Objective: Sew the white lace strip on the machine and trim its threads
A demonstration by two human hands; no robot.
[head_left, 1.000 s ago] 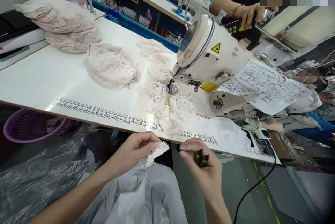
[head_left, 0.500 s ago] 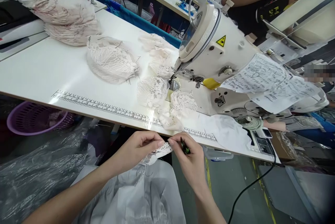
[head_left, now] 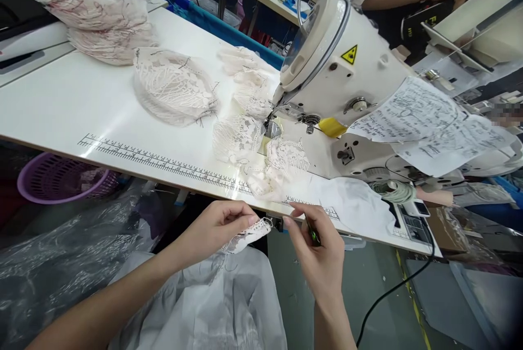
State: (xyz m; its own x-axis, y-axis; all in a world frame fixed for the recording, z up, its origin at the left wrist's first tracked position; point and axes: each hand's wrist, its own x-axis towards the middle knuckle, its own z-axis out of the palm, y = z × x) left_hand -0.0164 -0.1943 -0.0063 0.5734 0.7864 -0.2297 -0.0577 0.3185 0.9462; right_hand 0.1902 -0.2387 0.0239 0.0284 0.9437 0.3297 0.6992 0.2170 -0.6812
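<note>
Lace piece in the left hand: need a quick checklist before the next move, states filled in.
1. Lace piece pinched by the left hand: ok.
2. Right hand apart from the lace, gap visible: ok.
3. Dark tool held in the right hand: ok.
4. Tool's blades open or closed: cannot tell, the hand hides much of it.
5. Lace tip free of loose thread: not ok, thread seems to stick out there.
6. Both hands away from the sewing machine: ok.

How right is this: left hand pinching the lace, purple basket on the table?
Not quite: the head view shows the purple basket below the near edge of the table, not on it. The left hand does pinch the lace.
</note>
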